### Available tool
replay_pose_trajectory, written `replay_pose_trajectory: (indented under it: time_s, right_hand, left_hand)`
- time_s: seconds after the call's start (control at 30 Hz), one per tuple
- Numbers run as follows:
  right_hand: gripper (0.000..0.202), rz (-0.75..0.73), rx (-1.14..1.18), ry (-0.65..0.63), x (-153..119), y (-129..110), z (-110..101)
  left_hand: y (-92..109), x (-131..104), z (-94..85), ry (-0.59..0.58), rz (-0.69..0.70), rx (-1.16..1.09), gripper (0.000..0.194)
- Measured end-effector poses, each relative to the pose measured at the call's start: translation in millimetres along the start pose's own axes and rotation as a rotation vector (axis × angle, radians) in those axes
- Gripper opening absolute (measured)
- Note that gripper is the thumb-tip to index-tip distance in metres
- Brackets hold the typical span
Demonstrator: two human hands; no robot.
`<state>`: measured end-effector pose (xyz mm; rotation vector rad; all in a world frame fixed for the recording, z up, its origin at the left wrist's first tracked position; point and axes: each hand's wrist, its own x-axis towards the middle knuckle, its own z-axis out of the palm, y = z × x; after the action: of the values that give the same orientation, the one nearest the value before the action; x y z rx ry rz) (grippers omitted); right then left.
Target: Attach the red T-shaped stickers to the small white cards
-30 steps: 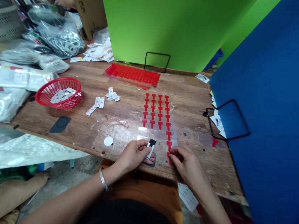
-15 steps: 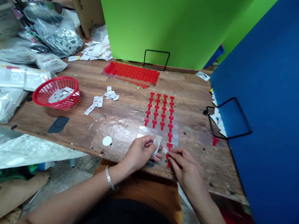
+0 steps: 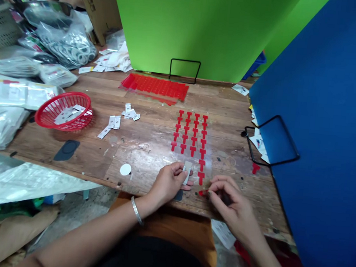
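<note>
My left hand [image 3: 170,182] rests at the front of the wooden table, its thumb and fingers closed on a small grey-white card [image 3: 187,172]. To its right, my right hand [image 3: 232,201] pinches a small red T-shaped sticker [image 3: 203,192] between thumb and fingertips, just off the tabletop. Beyond both hands, a clear sheet [image 3: 209,157] lies flat, bearing several columns of red T-shaped stickers [image 3: 194,131]. The rightmost column reaches nearest to me, ending at a red T sticker [image 3: 201,178] close to my right fingers.
A red basket [image 3: 63,110] with small cards stands left; loose cards [image 3: 112,124] lie beside it. Red strips [image 3: 155,88] lie at the back before a green panel [image 3: 191,25]. A blue panel [image 3: 324,122] with a black wire frame borders the right. Bagged goods [image 3: 8,92] crowd the left.
My right hand has moved right and a little nearer to me, and the red T sticker has come away from the column's near end with it. My left hand stays put with the card.
</note>
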<state>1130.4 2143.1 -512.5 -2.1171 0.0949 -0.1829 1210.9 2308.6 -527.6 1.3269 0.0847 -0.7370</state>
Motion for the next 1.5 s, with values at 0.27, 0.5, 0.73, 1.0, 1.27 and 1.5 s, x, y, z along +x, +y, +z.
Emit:
replay_pose_trajectory:
  time_s: [0.27,0.5,0.73,1.0,1.27,1.5]
  right_hand:
    - [0.026,0.268,0.421,0.277,7.4,-10.7,-3.4]
    - [0.029,0.3,0.502,0.214,20.8,-34.4,37.0]
    - [0.02,0.222,0.421,0.196,20.9,-37.4,49.4]
    - [0.013,0.162,0.341,0.152,19.7,-37.0,52.4]
    - [0.011,0.137,0.277,0.131,18.4,-33.6,52.0]
    - [0.013,0.145,0.259,0.119,17.0,-31.6,51.9]
  left_hand:
    - [-0.8,2.0,-3.3,-0.033,-0.02,-0.088,0.035]
    - [13.4,-14.2,-3.6,-0.087,-0.045,-0.164,0.052]
    - [12.8,-21.9,-6.4,-0.095,-0.001,-0.161,0.039]
    - [14.0,-25.2,-10.3,-0.109,-0.004,-0.148,0.035]
    - [13.1,-25.2,-10.7,-0.096,0.0,-0.16,0.034]
    - [12.0,-25.0,-10.9,-0.096,-0.025,-0.151,0.035]
